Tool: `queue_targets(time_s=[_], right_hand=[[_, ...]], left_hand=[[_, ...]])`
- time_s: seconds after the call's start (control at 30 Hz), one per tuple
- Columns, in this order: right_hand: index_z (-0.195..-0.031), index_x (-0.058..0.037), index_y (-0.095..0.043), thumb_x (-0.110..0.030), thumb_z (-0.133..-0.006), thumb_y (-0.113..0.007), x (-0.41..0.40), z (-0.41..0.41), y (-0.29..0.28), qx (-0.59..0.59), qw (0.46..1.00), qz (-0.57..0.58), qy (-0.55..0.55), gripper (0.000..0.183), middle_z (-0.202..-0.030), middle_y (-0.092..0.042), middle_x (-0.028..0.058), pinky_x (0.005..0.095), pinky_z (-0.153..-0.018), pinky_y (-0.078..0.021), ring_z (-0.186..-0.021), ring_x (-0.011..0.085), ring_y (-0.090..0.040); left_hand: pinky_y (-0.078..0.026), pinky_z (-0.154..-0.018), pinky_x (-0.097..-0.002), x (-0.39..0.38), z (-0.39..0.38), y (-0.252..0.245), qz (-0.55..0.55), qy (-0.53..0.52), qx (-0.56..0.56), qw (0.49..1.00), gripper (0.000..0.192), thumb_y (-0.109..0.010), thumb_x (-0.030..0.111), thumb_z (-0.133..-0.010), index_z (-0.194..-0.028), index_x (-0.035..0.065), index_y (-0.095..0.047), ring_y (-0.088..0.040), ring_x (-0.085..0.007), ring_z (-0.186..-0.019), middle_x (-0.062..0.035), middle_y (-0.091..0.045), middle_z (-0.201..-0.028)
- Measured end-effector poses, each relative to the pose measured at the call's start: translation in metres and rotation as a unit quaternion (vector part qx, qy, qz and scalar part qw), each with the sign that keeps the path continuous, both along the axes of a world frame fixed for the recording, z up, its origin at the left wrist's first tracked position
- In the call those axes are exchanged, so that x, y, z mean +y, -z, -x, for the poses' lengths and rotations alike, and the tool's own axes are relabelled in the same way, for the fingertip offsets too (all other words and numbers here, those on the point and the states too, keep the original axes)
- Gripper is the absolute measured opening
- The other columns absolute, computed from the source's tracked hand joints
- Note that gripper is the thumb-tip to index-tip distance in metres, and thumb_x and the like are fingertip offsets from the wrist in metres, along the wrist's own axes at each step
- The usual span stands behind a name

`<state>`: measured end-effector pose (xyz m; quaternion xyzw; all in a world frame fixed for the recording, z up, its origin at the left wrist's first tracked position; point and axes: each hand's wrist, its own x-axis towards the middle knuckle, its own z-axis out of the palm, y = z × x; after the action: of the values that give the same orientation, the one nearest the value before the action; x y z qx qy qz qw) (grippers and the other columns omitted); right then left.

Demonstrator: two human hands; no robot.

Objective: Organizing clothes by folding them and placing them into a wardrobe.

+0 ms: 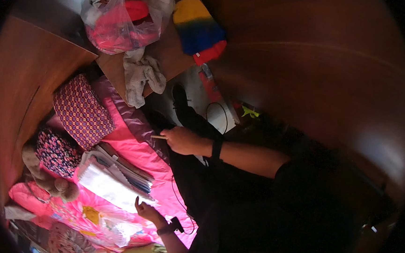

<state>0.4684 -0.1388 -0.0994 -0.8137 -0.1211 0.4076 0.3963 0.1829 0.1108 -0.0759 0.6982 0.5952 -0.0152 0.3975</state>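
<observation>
My right hand (186, 140) is shut on a thin, light-coloured stick (159, 137), which points left over the edge of a pink bedsheet (133, 138). Its wrist wears a dark band. My left hand (146, 209) has its index finger raised apart from the curled others, at the near end of a folded white cloth (104, 182); whether it touches the cloth is unclear. Nothing shows in that hand, and a dark strap with a small block is round its wrist. Folded grey and dark cloths (130, 174) lie against the white one.
Patterned pillows (83, 112), a brown plush toy (64, 190) and a clear plastic bag (119, 227) lie on the bed. Beyond, a wooden surface (174, 54) holds a bag of clothes (125, 26), a grey fluffy cloth (142, 74) and a multicoloured knit item (199, 26). Thin cables hang near my legs.
</observation>
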Motion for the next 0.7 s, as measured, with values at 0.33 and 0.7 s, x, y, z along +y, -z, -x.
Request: queue_targets(time_s=[0.33,0.7], right_hand=[[-0.106,-0.002,-0.061,-0.019,-0.09,-0.05,-0.052,-0.014,-0.001,0.003,0.98,0.034,0.197,0.026,-0.091,-0.065,0.02,0.0388,-0.074,-0.0486,-0.086,0.0337,-0.063],[-0.125,-0.0092,-0.054,-0.02,-0.087,-0.059,-0.198,-0.167,0.011,-0.249,0.927,0.165,0.225,0.039,-0.081,-0.06,0.0164,0.0375,-0.069,-0.0478,-0.076,0.026,-0.059]], left_hand=[[-0.034,-0.055,-0.0212,-0.052,-0.116,-0.026,0.092,0.175,-0.084,0.977,0.025,-0.054,-0.003,-0.082,-0.105,-0.0004,-0.061,-0.043,-0.007,-0.061,0.0029,-0.049,-0.068],[-0.04,-0.054,-0.0227,-0.152,-0.291,-0.031,0.2,0.328,-0.146,0.912,0.024,-0.046,0.01,-0.095,-0.115,0.002,-0.058,-0.05,-0.0092,-0.055,-0.0049,-0.059,-0.068]])
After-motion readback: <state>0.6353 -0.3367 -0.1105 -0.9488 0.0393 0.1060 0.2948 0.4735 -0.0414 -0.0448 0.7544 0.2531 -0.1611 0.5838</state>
